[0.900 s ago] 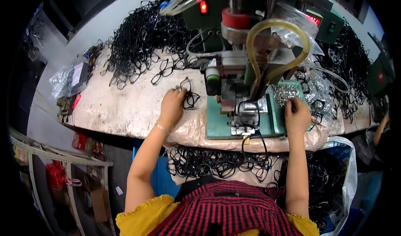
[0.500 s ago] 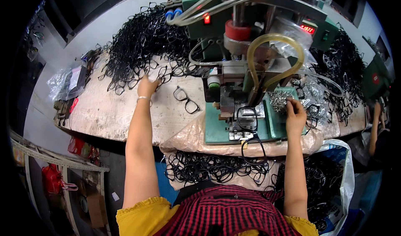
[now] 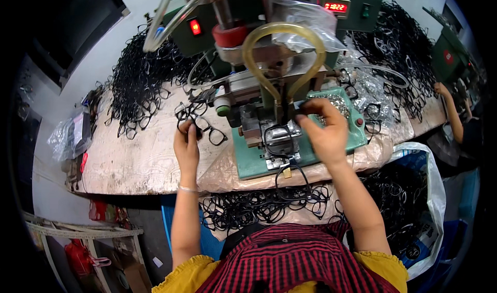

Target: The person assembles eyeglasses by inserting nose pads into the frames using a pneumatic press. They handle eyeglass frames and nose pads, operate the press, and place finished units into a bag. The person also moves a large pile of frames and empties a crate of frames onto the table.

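Eyeglass frame (image 3: 190, 110), black, round-cornered, pinched by left hand (image 3: 187, 147), right hand (image 3: 328, 135) half-curled, contents unclear

I find the worktop (image 3: 140, 161) rough, matt and stained, wood by its look; the brown sheet (image 3: 220, 169) at its front edge is crinkled and slightly shiny, paper or plastic I cannot tell. Black eyeglass frames (image 3: 137, 75) read as smooth, glossy plastic. The machine base (image 3: 246, 162) appears smooth, green-painted metal; its fixture (image 3: 282, 133) bare, bright metal. I note a glossy, wrinkled plastic bag (image 3: 297, 13), a smooth translucent tube (image 3: 283, 29) and a matt cloth apron (image 3: 279, 246).
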### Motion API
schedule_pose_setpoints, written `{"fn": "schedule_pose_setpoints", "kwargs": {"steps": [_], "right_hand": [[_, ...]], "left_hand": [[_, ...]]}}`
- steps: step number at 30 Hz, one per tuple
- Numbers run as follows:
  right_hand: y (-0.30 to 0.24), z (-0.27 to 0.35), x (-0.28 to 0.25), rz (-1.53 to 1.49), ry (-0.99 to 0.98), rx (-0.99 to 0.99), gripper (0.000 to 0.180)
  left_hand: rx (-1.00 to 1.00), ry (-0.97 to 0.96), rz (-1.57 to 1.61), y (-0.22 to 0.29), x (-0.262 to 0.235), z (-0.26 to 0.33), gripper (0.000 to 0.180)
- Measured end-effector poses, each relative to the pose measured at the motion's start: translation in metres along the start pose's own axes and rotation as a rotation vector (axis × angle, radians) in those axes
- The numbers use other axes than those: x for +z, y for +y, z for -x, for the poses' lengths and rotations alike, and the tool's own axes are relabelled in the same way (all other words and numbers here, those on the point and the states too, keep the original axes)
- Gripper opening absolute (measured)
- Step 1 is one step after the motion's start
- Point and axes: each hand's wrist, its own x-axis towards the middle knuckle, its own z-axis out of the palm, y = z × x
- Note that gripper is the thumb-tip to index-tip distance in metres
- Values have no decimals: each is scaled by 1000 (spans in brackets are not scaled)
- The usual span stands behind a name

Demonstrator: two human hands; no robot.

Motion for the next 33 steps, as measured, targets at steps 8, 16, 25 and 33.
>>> {"fn": "schedule_pose_setpoints", "kwargs": {"steps": [8, 16, 25, 33], "right_hand": [[-3, 9, 19, -272, 38, 133, 42], [-44, 14, 24, -407, 0, 275, 50], [67, 39, -70, 474, -101, 160, 28], [85, 8, -103, 488, 87, 149, 30]], "left_hand": [[-72, 74, 510, 83, 30, 32, 16], [551, -143, 357, 188, 71, 16, 12], [907, -622, -229, 152, 98, 56, 17], [863, -625, -196, 157, 99, 53, 21]]}}
